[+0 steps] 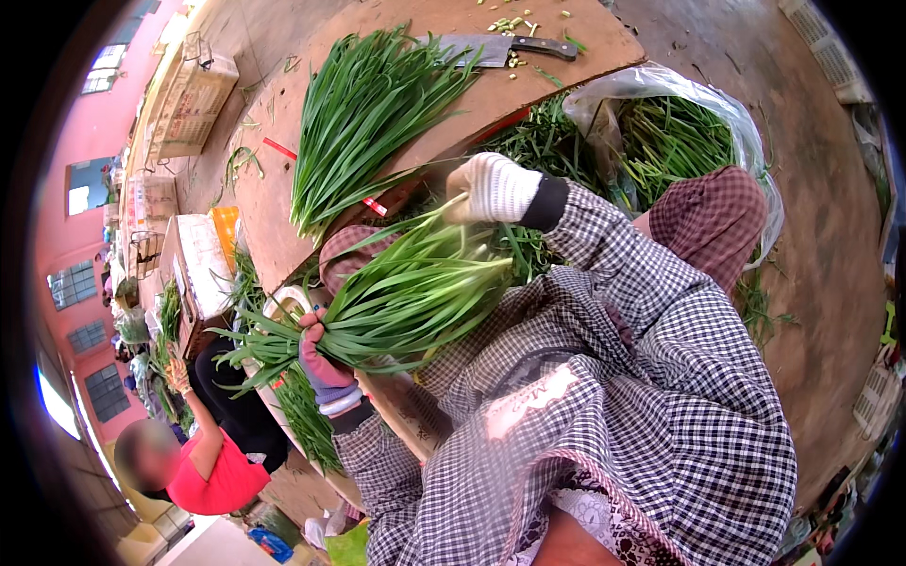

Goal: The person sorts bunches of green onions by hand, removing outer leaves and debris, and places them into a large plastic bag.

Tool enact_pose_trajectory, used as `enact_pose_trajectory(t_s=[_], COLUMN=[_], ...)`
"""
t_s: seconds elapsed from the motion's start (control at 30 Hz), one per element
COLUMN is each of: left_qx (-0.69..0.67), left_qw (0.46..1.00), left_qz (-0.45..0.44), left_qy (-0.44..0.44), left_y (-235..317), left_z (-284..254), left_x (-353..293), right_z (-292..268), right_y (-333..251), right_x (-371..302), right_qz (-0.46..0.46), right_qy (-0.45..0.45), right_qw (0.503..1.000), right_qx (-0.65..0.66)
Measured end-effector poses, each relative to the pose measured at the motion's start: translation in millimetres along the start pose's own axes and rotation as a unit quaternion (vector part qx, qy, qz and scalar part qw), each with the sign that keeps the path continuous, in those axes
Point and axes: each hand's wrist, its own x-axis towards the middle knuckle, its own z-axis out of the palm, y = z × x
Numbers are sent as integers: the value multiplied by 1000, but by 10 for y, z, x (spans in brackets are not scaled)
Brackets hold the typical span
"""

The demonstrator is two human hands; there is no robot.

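Loose bunch of long, flat green leaves w/ pale stems (411,307) is held over lap, nr edge of flat brown board surface (590,33). Leafy end is clasped by L grip (326,363) in purple-pink glove, fingers wrapped round. Thin green strand (442,208) is pinched by R grip (495,189) in white knit glove, slightly blurred. Similar green leaf pile (373,118) + grey broad-bladed cleaver w/ dark handle (486,51) seen on surface.
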Motion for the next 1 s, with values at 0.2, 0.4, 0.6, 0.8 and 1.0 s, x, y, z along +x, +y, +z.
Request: enact_pose_trajectory(t_s=[0.2,0.4,0.6,0.8,1.0], left_qx=[-29,-47,3,-68,-108], left_qw=[997,985,990,990,989], left_qz=[-6,108,143,107,81], left_qy=[-72,-128,14,58,57], left_y=[-28,262,501,246,49], left_z=[265,322,-229,-574,-503], left_x=[11,-63,71,142,246], right_z=[-124,-388,-770,-88,532], right_y=[168,657,1340,468,-360], right_x=[-207,-375,-1145,-734,40], right_qz=[-29,23,158,83,-27], right_qy=[70,143,60,34,39], right_qw=[992,960,923,994,962], right_qx=[-102,-241,-346,-68,270])
